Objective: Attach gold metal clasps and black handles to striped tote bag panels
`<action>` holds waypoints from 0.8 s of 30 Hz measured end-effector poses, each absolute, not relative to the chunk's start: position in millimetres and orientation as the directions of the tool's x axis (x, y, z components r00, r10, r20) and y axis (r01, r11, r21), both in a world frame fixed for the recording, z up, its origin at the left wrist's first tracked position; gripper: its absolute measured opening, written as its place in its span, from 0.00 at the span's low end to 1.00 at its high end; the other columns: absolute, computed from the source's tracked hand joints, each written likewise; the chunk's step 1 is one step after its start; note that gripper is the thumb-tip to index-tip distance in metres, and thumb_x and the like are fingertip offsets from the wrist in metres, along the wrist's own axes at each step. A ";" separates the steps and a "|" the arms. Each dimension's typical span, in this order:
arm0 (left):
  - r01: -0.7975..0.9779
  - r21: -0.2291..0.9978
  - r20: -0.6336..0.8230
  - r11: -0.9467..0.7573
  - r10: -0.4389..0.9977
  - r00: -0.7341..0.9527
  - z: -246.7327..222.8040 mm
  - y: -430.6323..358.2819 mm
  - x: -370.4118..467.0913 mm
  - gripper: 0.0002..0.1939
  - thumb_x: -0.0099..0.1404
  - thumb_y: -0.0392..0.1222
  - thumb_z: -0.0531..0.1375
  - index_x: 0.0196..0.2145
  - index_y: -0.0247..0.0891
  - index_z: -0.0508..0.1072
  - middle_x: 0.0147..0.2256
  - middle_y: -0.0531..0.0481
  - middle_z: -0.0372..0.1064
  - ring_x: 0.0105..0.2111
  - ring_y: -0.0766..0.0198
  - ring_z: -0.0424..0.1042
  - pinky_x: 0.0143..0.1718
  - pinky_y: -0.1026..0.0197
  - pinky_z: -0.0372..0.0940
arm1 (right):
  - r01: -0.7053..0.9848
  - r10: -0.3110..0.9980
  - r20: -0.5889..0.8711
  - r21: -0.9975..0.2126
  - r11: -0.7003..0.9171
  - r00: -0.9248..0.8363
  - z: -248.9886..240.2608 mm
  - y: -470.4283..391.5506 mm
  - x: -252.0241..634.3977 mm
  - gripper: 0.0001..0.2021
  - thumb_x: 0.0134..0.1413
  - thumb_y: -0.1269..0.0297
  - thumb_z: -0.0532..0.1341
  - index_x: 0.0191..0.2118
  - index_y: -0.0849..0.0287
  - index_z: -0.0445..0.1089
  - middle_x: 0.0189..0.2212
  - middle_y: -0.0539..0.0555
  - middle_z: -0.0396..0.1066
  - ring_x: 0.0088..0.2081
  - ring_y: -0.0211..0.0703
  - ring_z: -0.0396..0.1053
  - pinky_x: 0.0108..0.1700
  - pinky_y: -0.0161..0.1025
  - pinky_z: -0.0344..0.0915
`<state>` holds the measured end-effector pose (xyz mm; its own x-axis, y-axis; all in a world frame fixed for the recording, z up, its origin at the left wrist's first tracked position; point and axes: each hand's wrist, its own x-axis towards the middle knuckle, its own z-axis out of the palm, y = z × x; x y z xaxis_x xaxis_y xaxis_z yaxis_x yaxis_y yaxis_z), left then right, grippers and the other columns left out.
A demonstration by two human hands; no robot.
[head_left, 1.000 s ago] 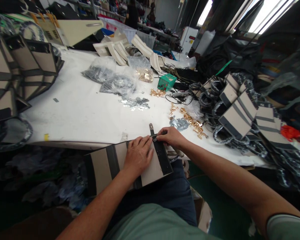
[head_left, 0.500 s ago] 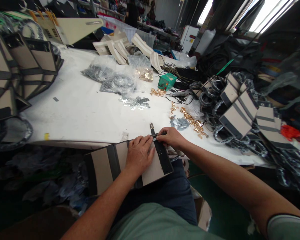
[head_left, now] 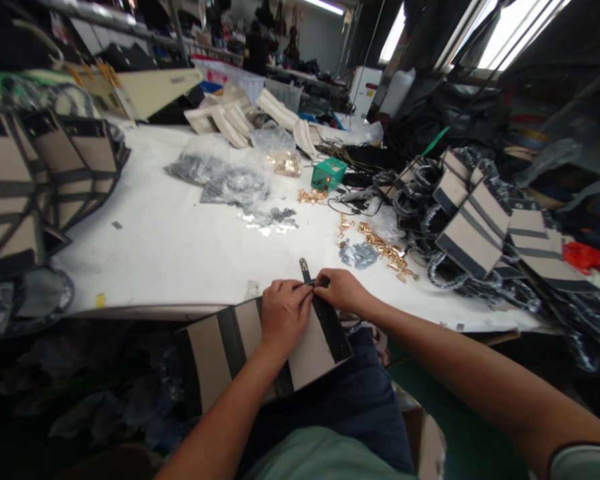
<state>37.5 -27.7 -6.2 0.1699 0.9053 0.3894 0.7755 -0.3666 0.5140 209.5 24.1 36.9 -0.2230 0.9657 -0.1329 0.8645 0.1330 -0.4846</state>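
A beige bag panel (head_left: 313, 357) with black bands lies tilted across my lap, its upper edge against the table. My left hand (head_left: 286, 317) is laid over the panel, its fingers pressed together and gripping it at the upper edge. At the black end band (head_left: 333, 327), my right hand (head_left: 343, 290) is closed in a pinch; whatever small piece it pinches is hidden by the fingers. Between the two hands a black strap tab (head_left: 304, 268) with a metal end sticks up past the edge onto the table.
Grey metal plates (head_left: 359, 255) and gold-coloured fittings (head_left: 385, 248) lie beyond my right hand. A green box (head_left: 329, 175) with a lit red light stands farther back. Similar panels are piled at right (head_left: 473, 237) and left (head_left: 10, 160). Plastic bags of parts (head_left: 235, 183) lie mid-table.
The view has tilted up slightly, so the scene sits lower. Both hands stay at the panel's upper edge; the light sliver seen between the fingers earlier is now mostly covered.
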 end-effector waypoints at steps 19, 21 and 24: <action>0.777 0.451 0.401 -0.440 0.877 0.264 -2.7 -1.6 22.5 0.11 0.68 0.40 0.60 0.38 0.52 0.82 0.44 0.50 0.79 0.45 0.51 0.75 0.40 0.48 0.69 | 0.178 0.998 -0.003 -0.984 0.007 -0.055 89.4 32.7 216.9 0.07 0.51 0.58 0.65 0.30 0.56 0.72 0.17 0.44 0.64 0.18 0.35 0.60 0.21 0.33 0.57; 0.774 0.464 0.381 -0.431 0.886 0.265 -1.1 0.5 23.3 0.10 0.68 0.40 0.60 0.38 0.52 0.82 0.44 0.51 0.79 0.45 0.52 0.75 0.40 0.48 0.69 | 0.071 0.996 0.084 -0.994 0.082 0.023 90.2 32.2 217.0 0.11 0.53 0.54 0.65 0.29 0.56 0.70 0.16 0.44 0.63 0.18 0.35 0.61 0.22 0.33 0.59; 0.776 0.490 0.331 -0.398 0.908 0.257 3.6 -0.4 26.4 0.09 0.67 0.40 0.61 0.37 0.51 0.83 0.44 0.51 0.79 0.45 0.51 0.75 0.41 0.47 0.68 | 0.053 0.981 0.139 -0.990 0.133 0.132 76.7 28.3 215.6 0.14 0.54 0.51 0.65 0.27 0.56 0.69 0.15 0.45 0.64 0.19 0.37 0.62 0.25 0.35 0.60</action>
<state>26.4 -0.4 3.6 0.2570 0.9079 0.3313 0.7757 -0.3982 0.4896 215.6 28.3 76.7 0.1321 0.9814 0.1393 0.0530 0.1333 -0.9897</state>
